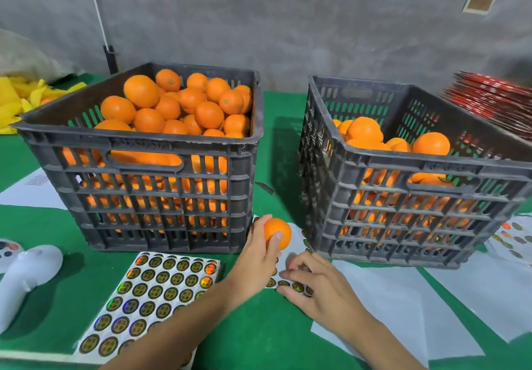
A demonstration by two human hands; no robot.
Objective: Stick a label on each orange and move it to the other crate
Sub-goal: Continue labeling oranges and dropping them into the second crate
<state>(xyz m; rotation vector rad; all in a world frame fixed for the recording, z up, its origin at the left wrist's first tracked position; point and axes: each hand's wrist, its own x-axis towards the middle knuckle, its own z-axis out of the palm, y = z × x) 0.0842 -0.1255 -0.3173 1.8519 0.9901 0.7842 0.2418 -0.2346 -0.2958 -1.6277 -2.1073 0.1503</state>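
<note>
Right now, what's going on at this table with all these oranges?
A person is labelling oranges. The left hand holds one orange in the gap between two dark crates, while the right hand picks at a sticker sheet on the green table. The left crate is heaped full; the right crate is partly filled. Another sticker sheet lies nearer.

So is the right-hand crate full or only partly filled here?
Partly filled. In the right crate the oranges lie well below the rim, with bare inner wall above them; the left crate is heaped to its rim.
</note>
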